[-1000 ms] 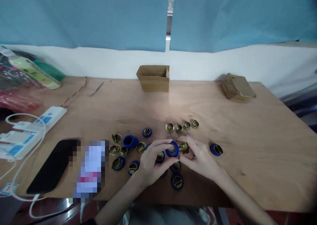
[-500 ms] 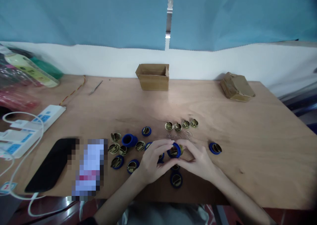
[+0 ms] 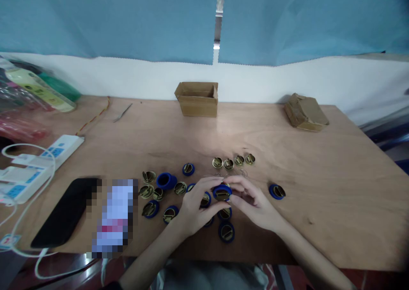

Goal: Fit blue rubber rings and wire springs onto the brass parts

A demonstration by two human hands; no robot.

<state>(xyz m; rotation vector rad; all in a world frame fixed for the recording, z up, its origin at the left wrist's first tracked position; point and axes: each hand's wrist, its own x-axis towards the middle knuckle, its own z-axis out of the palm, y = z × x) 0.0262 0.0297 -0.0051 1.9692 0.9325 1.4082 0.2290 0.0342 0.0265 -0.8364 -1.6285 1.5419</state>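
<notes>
Between my two hands, a little above the table, is a round blue-rimmed brass piece [image 3: 222, 193] with a bar across its face. My left hand [image 3: 195, 207] curves around its left side, thumb below and fingers above. The bent fingers of my right hand [image 3: 257, 205] close on its right side, partly hidden. Below and beside my hands lie several similar blue-rimmed pieces, one near the front edge [image 3: 226, 231]. Loose brass discs with bars, such as this disc [image 3: 217, 162], form a row behind my hands, near thin wire rings [image 3: 243, 173].
At left are a hollow blue cylinder [image 3: 166, 181], a black phone [image 3: 65, 213], a pixelated phone [image 3: 113, 217] and a power strip [image 3: 30, 177] with white cables. Cardboard boxes stand at the back middle [image 3: 200, 107] and back right [image 3: 306, 112]. Tweezers [image 3: 123, 113] lie at back left.
The blue-rimmed piece has tipped flatter and shifted slightly left. My right fingers have changed their hold and drawn closer around it. More of the pieces below my hands now show.
</notes>
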